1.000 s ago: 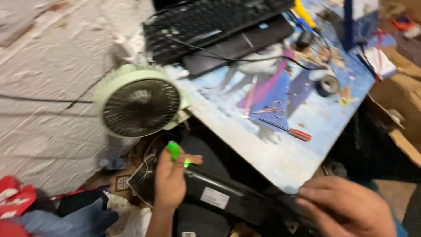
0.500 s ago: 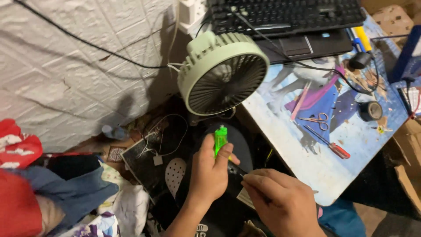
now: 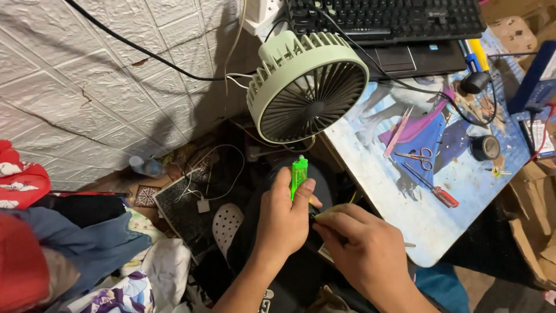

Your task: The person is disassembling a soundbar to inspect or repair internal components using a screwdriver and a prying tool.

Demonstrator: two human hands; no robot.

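Observation:
My left hand (image 3: 284, 217) grips a bright green lighter (image 3: 298, 175) that sticks up between thumb and fingers. My right hand (image 3: 362, 246) is pressed against the left one, its fingertips pinching a small dark piece just below the lighter; what it is I cannot tell. Both hands hover over a dark black object (image 3: 301, 272) in my lap, close to the table's front edge. A pale green desk fan (image 3: 307, 87) stands right above the hands, facing me.
A low table (image 3: 417, 220) with a picture mat carries a red-handled screwdriver (image 3: 434, 188), small scissors (image 3: 418, 155), a tape roll (image 3: 484, 148), a black keyboard (image 3: 385, 17) and a laptop. Cables, a dark board (image 3: 182, 211), clothes and a small bottle (image 3: 145, 167) lie at the left by a white tiled wall.
The view has swung right and down, so the fan and table now sit higher. My right hand came in from the right to meet the left, which has kept the green lighter.

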